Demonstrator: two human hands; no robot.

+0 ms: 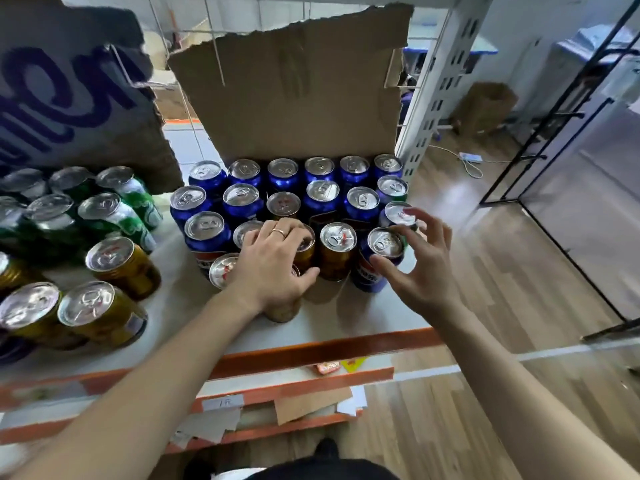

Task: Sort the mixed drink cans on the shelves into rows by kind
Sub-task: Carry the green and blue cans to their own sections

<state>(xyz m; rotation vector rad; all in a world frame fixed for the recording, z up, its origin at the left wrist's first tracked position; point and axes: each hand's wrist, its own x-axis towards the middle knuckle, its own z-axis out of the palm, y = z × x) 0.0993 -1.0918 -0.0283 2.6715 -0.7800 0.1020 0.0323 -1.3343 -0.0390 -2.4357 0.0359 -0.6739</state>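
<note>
My left grip (273, 258) curls over a gold aluminium drink can (307, 252) at the front of the white shelf (363, 313), apparently clasping it. My right grip (422, 268) hovers spread beside a blue cola can (381, 251). Slick, thin-walled, probably heavy: hold the body.

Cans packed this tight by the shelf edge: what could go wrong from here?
The left hand grips a gold can among close neighbours; lifting it could topple them. The right hand is open around a blue can by the shelf corner; a nudge could send it to the floor.
</note>
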